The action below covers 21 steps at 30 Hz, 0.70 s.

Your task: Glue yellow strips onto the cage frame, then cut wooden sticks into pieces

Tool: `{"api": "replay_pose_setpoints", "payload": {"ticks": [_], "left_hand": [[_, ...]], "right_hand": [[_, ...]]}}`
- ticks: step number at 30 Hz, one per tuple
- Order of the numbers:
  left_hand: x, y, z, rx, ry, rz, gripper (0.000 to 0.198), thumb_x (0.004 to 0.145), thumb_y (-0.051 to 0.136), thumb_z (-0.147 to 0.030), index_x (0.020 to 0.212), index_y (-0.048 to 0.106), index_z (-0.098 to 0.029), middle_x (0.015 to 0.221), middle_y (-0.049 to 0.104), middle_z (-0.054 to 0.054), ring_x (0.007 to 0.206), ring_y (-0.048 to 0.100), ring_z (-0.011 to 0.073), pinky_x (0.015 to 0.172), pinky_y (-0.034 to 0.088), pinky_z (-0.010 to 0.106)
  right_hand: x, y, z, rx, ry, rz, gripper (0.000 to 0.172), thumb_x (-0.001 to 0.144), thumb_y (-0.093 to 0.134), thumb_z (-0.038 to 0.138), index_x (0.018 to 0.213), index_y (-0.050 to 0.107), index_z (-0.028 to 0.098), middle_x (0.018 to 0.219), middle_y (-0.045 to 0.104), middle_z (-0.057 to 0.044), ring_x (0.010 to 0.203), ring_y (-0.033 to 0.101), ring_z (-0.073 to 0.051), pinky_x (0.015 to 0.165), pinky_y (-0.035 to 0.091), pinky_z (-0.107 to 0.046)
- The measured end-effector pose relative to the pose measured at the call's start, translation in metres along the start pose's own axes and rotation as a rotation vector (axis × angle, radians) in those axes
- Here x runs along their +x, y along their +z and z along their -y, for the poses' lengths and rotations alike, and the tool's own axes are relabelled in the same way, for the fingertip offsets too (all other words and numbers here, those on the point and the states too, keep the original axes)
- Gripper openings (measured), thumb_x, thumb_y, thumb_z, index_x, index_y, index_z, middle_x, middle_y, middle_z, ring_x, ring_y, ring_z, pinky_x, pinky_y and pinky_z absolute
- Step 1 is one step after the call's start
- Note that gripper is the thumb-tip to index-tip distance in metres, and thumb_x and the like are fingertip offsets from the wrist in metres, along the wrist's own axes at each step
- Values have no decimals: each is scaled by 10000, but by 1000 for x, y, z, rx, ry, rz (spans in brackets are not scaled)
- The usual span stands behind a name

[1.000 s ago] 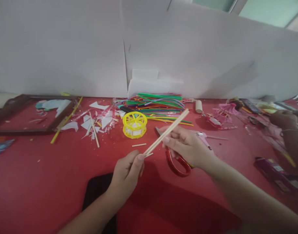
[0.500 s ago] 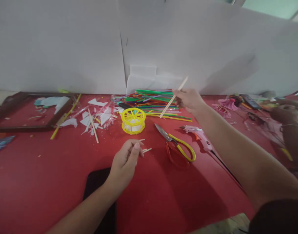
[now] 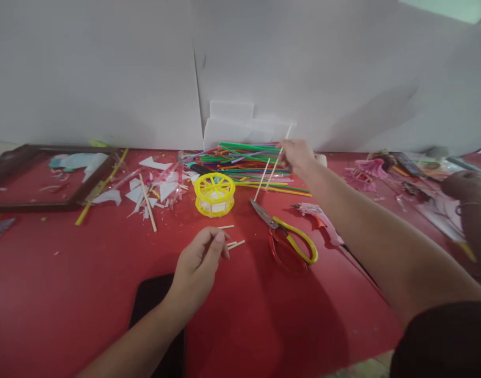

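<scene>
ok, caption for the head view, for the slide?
Right hand holds wooden sticks by coloured straws; left hand pinched near stick offcuts on red table.

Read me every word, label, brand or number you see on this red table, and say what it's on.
None can be read. The pink hot glue gun and the yellow-and-red-handled scissors show no legible marking. The thin wooden sticks in the right hand are bare. The dark flat packet at the far right may carry print, but it is too blurred.
</scene>
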<state>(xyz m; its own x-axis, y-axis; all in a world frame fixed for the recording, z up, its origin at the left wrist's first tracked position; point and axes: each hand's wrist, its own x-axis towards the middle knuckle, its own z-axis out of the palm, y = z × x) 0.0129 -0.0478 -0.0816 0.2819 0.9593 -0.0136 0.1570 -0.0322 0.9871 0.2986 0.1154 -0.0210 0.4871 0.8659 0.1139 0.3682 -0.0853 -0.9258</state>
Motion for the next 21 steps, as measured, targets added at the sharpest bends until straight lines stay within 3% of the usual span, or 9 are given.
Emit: {"api": "replay_pose_setpoints", "payload": {"ticks": [2, 5, 7, 9, 10, 13, 17, 19, 21], "left_hand": [[1, 1, -1, -17, -13, -2, 273, 949, 452, -425, 831, 539, -194, 666, 529, -40, 558, 410, 85, 530, 335, 216], [3, 1, -2, -56, -23, -13, 244, 944, 463, -404, 859, 555, -196, 652, 531, -48, 529, 399, 77, 507, 332, 201], [4, 1, -2, -80, -11, -20, 232, 940, 475, -386, 837, 555, -194, 650, 533, -49, 530, 409, 73, 508, 342, 190], [4, 2, -3, -113, 3, -37, 218, 929, 500, -381, 827, 556, -197, 660, 542, -49, 531, 419, 70, 512, 356, 182], [3, 2, -4, -133, 9, -45, 202, 920, 521, -386, 853, 569, -202, 685, 564, -44, 543, 438, 71, 525, 375, 180], [2, 3, -7, -209, 10, -8, 258, 866, 606, -418, 1024, 632, -215, 882, 676, 18, 702, 578, 108, 640, 470, 203], [2, 2, -8, -305, -38, 80, 378, 797, 697, -430, 1098, 681, -202, 966, 735, 84, 909, 670, 201, 793, 528, 284], [2, 2, -7, -355, -63, 65, 358, 790, 707, -434, 1061, 701, -200, 862, 750, 70, 865, 690, 205, 780, 543, 293], [2, 2, -6, -438, -83, 31, 329, 790, 707, -443, 1013, 709, -201, 787, 748, 48, 798, 699, 189, 764, 556, 291]], "right_hand": [[-13, -12, 15, 58, -79, -5, 180, 890, 450, 250, 969, 599, 185, 765, 680, -47, 620, 655, -154, 472, 499, -256], [-51, -29, 26, 104, -312, -1, 328, 824, 490, 148, 1109, 594, 273, 1137, 667, -1, 1015, 652, -163, 691, 553, -263], [-89, -37, 24, -46, -700, 35, 300, 801, 517, 132, 1037, 652, 258, 1143, 672, -8, 1110, 608, -192, 852, 533, -334], [-133, -37, 14, -183, -871, 108, 184, 807, 556, 158, 933, 672, 228, 960, 703, -26, 938, 650, -179, 840, 526, -346], [-155, -34, 8, -202, -876, 172, 135, 818, 564, 170, 903, 659, 211, 861, 695, -24, 815, 650, -155, 767, 532, -314], [-213, -18, -9, -109, -616, 437, 153, 871, 495, 150, 960, 610, 196, 795, 667, -15, 702, 646, -115, 656, 516, -250], [-250, 2, -21, 230, -150, 833, 60, 911, 487, 238, 961, 456, 229, 772, 645, 26, 459, 591, -72, 446, 454, -190], [-252, 5, -25, 326, -71, 868, 124, 910, 517, 305, 954, 423, 237, 792, 657, 23, 457, 601, -82, 447, 476, -204], [-247, 3, -30, 293, -126, 747, 123, 921, 511, 341, 937, 454, 233, 745, 647, 23, 499, 614, -100, 481, 496, -223]]}}
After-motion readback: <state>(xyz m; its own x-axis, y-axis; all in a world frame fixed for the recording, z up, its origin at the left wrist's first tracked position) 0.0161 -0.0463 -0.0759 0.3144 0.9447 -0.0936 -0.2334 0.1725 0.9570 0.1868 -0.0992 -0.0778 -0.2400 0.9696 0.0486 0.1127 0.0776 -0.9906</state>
